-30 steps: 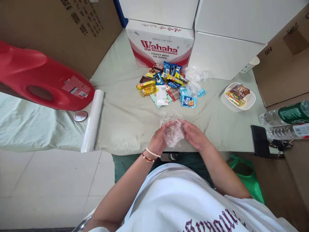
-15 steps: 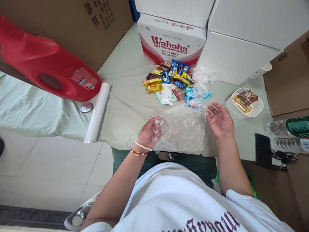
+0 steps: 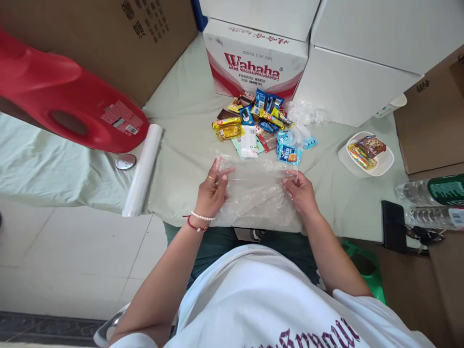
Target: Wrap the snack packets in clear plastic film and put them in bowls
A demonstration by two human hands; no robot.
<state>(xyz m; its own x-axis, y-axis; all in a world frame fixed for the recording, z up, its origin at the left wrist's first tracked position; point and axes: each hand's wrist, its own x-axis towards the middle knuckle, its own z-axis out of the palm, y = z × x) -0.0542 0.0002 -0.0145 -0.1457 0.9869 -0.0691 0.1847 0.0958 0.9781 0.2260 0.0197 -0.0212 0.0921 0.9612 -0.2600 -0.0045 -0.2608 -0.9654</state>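
A clear plastic bag (image 3: 255, 193) lies spread flat on the pale green cloth (image 3: 181, 121) in front of me. My left hand (image 3: 212, 191) pinches the bag's upper left edge, fingers closed on the film. The upper right edge is pinched by my right hand (image 3: 300, 193). Just beyond the bag sits a pile of small wrapped snacks (image 3: 259, 123), in blue, yellow and brown packets.
A Wahaha carton (image 3: 253, 63) and white boxes (image 3: 355, 72) stand behind the snacks. A red jug (image 3: 68, 106), a roll of plastic film (image 3: 142, 169) and a metal lid (image 3: 125, 162) lie left. A white dish with snacks (image 3: 366, 152), bottles (image 3: 431, 200) and a black object (image 3: 393, 226) are right.
The crumpled bag was pulled open between my hands, then lowered flat onto the cloth. My right hand, open half a second ago, now pinches the bag's right edge.
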